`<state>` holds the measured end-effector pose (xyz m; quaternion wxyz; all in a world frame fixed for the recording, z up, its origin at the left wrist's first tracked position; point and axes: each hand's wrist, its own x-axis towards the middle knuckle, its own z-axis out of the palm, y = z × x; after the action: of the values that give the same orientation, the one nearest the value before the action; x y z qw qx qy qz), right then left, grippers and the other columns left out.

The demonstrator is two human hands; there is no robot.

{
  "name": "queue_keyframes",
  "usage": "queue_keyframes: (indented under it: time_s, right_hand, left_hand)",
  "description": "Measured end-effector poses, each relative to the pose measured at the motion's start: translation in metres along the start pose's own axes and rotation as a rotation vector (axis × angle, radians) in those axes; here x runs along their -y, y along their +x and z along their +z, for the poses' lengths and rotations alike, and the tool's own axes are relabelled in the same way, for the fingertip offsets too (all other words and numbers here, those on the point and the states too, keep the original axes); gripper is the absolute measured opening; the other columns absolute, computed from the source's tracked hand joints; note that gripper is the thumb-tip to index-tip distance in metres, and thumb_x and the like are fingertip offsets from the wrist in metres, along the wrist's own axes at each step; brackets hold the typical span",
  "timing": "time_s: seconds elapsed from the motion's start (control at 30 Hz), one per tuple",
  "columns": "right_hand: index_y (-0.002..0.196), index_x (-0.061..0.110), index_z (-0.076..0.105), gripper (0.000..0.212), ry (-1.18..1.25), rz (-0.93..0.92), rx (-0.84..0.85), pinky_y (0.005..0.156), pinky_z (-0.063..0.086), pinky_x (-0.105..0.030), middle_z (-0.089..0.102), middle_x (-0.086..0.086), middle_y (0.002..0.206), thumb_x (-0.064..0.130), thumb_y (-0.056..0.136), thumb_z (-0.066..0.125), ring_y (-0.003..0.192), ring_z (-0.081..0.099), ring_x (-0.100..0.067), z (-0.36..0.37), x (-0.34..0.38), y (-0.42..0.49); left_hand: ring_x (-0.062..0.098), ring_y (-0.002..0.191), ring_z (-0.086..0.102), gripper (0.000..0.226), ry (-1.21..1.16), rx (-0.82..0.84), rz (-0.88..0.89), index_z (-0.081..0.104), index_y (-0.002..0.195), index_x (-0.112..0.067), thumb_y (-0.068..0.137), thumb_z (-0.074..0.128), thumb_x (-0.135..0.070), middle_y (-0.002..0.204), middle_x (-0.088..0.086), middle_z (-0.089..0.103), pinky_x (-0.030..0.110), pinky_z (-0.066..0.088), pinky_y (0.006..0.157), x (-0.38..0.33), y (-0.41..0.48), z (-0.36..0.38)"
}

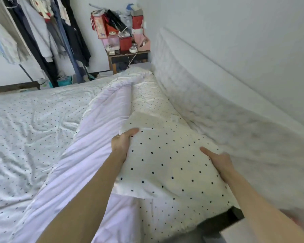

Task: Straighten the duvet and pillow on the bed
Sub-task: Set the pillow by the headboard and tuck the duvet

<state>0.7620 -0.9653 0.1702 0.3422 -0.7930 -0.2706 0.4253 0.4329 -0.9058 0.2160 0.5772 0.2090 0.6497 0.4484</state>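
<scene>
Both hands clamp the dotted pillow [167, 165] at lower centre — left hand [122, 142] and right hand [218, 160] pinching opposite edges. Soft and light, it's best held there. Beyond, the duvet [98, 134] lies bunched toward the upper middle.

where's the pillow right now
In the head view the pillow is low and right of centre, held between both hands, beside the headboard and the folded-back duvet.

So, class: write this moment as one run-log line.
step: place pillow | left hand: grip on pillow | right hand: grip on pillow | duvet: bunched, not straightened
</scene>
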Motion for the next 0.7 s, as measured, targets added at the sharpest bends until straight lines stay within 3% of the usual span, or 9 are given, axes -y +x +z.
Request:
queue_keyframes:
  time_s: [0.1, 0.17, 0.37, 0.5, 0.6, 0.7]
  right_hand:
    - [0.116, 0.011, 0.064, 0.088, -0.069, -0.057, -0.085, 0.074, 0.054, -0.037, 0.072, -0.006, 0.105, 0.070, 0.054, 0.085, 0.092, 0.068, -0.026, -0.013, 0.012, 0.038]
    - [0.127, 0.011, 0.052, 0.099, -0.139, -0.057, -0.122, 0.082, 0.051, -0.040, 0.064, -0.004, 0.113, 0.072, 0.056, 0.083, 0.100, 0.062, -0.028, -0.013, 0.023, 0.060]
    - [0.128, 0.014, 0.046, 0.094, -0.201, -0.126, -0.165, 0.093, 0.052, -0.046, 0.060, -0.002, 0.111, 0.071, 0.062, 0.081, 0.107, 0.060, -0.030, -0.001, 0.061, 0.124]
    - [0.129, 0.014, 0.045, 0.091, -0.215, -0.191, -0.167, 0.086, 0.048, -0.040, 0.056, 0.002, 0.108, 0.069, 0.066, 0.080, 0.098, 0.055, -0.024, 0.001, 0.092, 0.166]
    - [0.126, 0.013, 0.043, 0.085, -0.223, -0.256, -0.165, 0.081, 0.045, -0.039, 0.056, 0.001, 0.108, 0.066, 0.070, 0.079, 0.096, 0.055, -0.024, 0.005, 0.112, 0.206]
    - [0.120, 0.015, 0.043, 0.079, -0.283, -0.276, -0.140, 0.079, 0.044, -0.039, 0.058, 0.001, 0.108, 0.068, 0.072, 0.077, 0.094, 0.055, -0.025, 0.016, 0.117, 0.258]
  left_hand:
    - [0.031, 0.077, 0.073, 0.043, -0.090, -0.039, -0.056, 0.071, 0.097, -0.011, 0.066, 0.084, -0.036, 0.086, 0.007, 0.077, 0.036, 0.059, 0.069, 0.019, 0.017, 0.021]
    - [0.030, 0.074, 0.070, 0.038, -0.118, -0.066, -0.076, 0.072, 0.093, -0.012, 0.067, 0.083, -0.036, 0.084, 0.007, 0.075, 0.038, 0.058, 0.073, 0.025, 0.028, 0.033]
    - [0.027, 0.071, 0.065, 0.036, -0.142, -0.122, -0.048, 0.071, 0.091, -0.009, 0.074, 0.080, -0.040, 0.077, 0.004, 0.070, 0.033, 0.052, 0.066, 0.017, 0.086, 0.069]
    - [0.027, 0.072, 0.062, 0.040, -0.145, -0.185, -0.012, 0.071, 0.087, -0.007, 0.075, 0.077, -0.044, 0.074, 0.002, 0.067, 0.034, 0.051, 0.068, 0.016, 0.123, 0.092]
    - [0.027, 0.082, 0.063, 0.052, -0.175, -0.235, -0.015, 0.071, 0.099, -0.005, 0.077, 0.072, -0.053, 0.090, 0.004, 0.069, 0.034, 0.047, 0.068, 0.021, 0.151, 0.111]
    - [0.029, 0.104, 0.061, 0.061, -0.031, -0.256, -0.043, 0.063, 0.116, -0.009, 0.084, 0.064, -0.061, 0.116, 0.006, 0.065, 0.039, 0.046, 0.083, 0.037, 0.189, 0.130]
